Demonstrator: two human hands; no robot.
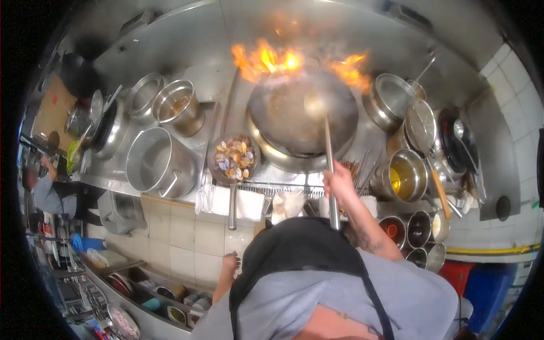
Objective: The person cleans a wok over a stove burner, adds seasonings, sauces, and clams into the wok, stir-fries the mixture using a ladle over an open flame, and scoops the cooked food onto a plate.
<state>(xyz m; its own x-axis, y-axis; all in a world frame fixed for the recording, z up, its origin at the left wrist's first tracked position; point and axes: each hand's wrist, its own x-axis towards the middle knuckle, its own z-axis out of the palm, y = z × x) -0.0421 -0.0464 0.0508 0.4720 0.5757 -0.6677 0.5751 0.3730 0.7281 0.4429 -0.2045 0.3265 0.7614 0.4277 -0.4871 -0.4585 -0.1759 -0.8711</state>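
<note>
My right hand [338, 180] is wrapped round the long metal handle of a ladle [328, 141], whose bowl rests inside a large dark wok [272, 122] on the burner. Flames [266, 59] rise behind the wok's far rim. My left hand [231, 262] hangs low beside my apron, touching nothing visible; its fingers look curled but are small and unclear. Left of the wok, a strainer [233, 181] full of clams [232, 159] sits at the counter's front, its handle towards me. White cloths [246, 204] lie along the front edge.
A large empty pot [150, 161] and a smaller pot [177, 102] stand left. On the right are a pot of yellow liquid [403, 175], a mesh strainer [420, 126] and several containers [419, 226]. Another person [54, 195] stands far left.
</note>
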